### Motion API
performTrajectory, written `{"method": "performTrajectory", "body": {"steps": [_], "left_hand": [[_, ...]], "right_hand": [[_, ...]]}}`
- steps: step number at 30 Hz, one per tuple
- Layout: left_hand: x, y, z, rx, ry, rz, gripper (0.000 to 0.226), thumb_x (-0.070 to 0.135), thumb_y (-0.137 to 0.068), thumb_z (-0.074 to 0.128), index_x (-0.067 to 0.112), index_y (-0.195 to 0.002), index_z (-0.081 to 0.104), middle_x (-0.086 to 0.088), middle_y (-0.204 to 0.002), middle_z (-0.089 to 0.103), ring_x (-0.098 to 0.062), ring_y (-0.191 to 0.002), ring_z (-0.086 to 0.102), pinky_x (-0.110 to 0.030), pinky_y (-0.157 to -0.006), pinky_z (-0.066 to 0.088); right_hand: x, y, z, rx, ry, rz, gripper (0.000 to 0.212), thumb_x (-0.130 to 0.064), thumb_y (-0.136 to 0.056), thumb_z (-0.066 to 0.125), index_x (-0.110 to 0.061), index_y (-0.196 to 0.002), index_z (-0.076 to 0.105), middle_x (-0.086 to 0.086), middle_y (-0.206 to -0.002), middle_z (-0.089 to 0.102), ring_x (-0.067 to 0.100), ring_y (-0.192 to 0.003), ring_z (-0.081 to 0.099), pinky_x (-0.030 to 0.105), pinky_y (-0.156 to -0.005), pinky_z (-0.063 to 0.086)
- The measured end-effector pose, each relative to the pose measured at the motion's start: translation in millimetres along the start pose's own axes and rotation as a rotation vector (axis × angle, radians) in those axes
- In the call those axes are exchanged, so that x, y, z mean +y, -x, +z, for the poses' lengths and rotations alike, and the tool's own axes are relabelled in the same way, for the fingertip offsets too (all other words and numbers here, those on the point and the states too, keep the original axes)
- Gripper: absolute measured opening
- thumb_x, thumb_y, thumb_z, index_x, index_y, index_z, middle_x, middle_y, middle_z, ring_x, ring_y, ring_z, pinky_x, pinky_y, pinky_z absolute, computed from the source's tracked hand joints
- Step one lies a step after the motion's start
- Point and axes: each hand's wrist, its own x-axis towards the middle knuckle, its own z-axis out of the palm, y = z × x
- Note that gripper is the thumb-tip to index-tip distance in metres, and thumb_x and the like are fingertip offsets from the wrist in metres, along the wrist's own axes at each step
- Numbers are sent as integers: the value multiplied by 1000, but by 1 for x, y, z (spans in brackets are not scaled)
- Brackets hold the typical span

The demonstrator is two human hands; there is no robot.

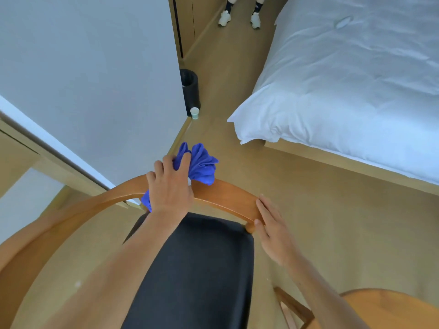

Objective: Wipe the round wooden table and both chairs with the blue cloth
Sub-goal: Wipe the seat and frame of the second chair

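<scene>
Seen from a single head-worn wide-angle camera, looking steeply down and forward, close over the chair (221, 200), with floor (297, 210) and bed (344, 79) beyond.

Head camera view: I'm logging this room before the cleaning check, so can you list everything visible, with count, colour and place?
Chair: one, curved brown wooden back rail, black seat, centre foreground.
Blue cloth: one, bunched on the chair's back rail under the left hand.
Round wooden table: one, brown, only its edge shows, bottom right.
Bed: one, white bedding on a light wooden base, right.
Bin: one, black, on the floor by the wall corner.
Cup: one, pale, on the floor in front of the bin.
Another person's feet: two white shoes, top centre.
Left hand: pressing the cloth on the rail.
Right hand: flat against the rail's right end.
</scene>
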Motion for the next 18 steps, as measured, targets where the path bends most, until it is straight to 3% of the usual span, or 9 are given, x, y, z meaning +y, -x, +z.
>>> {"method": "performTrajectory", "body": {"steps": [4, 8, 10, 13, 16, 18], "left_hand": [[50, 12, 31, -117, 1, 6, 61, 32, -94, 45, 20, -146, 15, -12, -132, 38, -30, -109, 40, -37, -91, 35], [91, 40, 49, -145, 98, 319, 70, 43, -82, 57, 22, -143, 27, -14, -133, 42, -31, -103, 43, -38, -90, 37], [100, 43, 53, -142, 95, 431, 69, 49, -78, 57, 28, -140, 36, -12, -139, 42, -34, -112, 46, -44, -95, 37], [91, 37, 61, -195, 134, 525, 64, 51, -89, 42, 34, -148, 22, -10, -156, 17, -39, -140, 16, -55, -112, 14], [75, 30, 66, -208, 83, 617, 62, 45, -90, 38, 35, -148, 17, -9, -157, 12, -38, -139, 18, -52, -109, 22], [64, 23, 68, -206, 55, 586, 62, 39, -89, 44, 35, -146, 20, -8, -156, 14, -36, -135, 23, -50, -105, 27]], "right_hand": [[7, 0, 13, 71, -130, 11, 53, -12, -99, 46, -14, -148, 28, -17, -153, 13, 7, -145, 14, 21, -117, 12], [14, -1, 15, 117, -258, -6, 57, -9, -95, 52, -17, -146, 29, -9, -154, 24, 9, -139, 31, 18, -109, 28], [12, -2, 15, 165, -287, -62, 58, 0, -92, 53, -22, -142, 34, -6, -149, 37, 14, -131, 44, 20, -102, 39], [10, -3, 19, 193, -248, -96, 60, 3, -90, 54, -22, -141, 34, -8, -147, 36, 20, -123, 51, 37, -95, 48], [12, -1, 28, 223, -30, -43, 48, -8, -96, 48, -7, -142, 38, 5, -150, 34, 30, -130, 46, 44, -101, 44], [12, 0, 30, 251, 89, -52, 48, -27, -101, 31, 2, -138, 44, 17, -143, 44, 39, -123, 52, 49, -96, 45]]}}
